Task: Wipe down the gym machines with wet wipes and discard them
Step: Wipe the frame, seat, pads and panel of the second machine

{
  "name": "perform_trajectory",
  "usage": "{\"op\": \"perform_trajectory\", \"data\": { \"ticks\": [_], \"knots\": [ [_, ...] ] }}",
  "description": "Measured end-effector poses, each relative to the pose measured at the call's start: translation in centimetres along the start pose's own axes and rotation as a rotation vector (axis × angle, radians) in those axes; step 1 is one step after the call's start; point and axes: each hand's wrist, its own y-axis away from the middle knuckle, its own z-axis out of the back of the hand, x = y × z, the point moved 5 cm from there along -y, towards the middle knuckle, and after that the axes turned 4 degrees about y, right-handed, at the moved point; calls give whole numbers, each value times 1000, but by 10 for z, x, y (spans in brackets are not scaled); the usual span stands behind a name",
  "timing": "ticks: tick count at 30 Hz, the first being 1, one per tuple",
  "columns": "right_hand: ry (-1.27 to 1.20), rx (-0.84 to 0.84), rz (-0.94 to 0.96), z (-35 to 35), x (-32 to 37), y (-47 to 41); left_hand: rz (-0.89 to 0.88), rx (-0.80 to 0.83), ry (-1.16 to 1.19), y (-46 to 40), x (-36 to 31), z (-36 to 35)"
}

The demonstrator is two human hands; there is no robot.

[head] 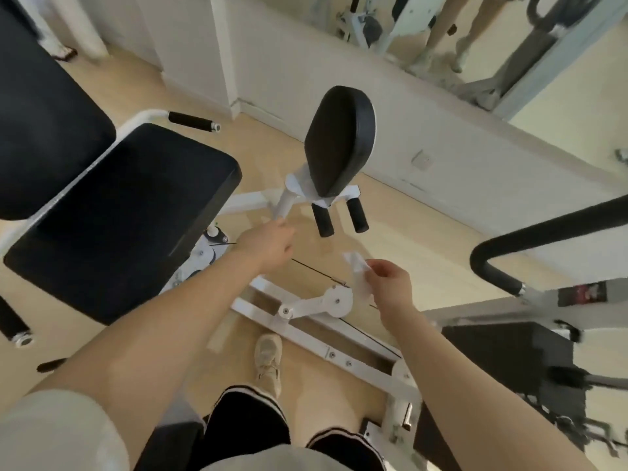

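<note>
The right hand [390,283] pinches a wipe [358,277] by its top edge above the floor; thin and limp, it probably needs bunching. The left hand [268,243], loosely curled, reaches toward the post [285,205], holding nothing.

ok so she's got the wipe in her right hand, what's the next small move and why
Probably bring the right hand forward so the wet wipe meets the white post under the black oval pad. The wipe hangs pinched in that hand's grip, clear of the machine, touching nothing. The left hand already reaches to the post's lower end, seemingly to steady it.
</note>
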Motion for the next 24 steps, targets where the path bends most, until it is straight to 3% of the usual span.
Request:
{"op": "perform_trajectory", "data": {
  "ticks": [4, 9, 12, 15, 20, 24],
  "knots": [
    [376, -18, 336, -36, 66, -66, 15, -44, 156, -67, 26, 20],
    [988, -35, 844, -83, 129, -143, 68, -68, 308, -145, 61, -5],
    [1319, -40, 1019, -100, 163, -177, 93, -88, 450, -188, 72, -18],
    [1492, 5, 1085, -114, 189, -201, 109, -91, 631, -223, 71, -21],
    [1701, 0, 855, -128, 187, -250, 95, -98, 789, -260, 75, -11],
    [1958, 49, 835, -159, 157, -276, 89, -110, 883, -281, 88, -5]
  ]
}}
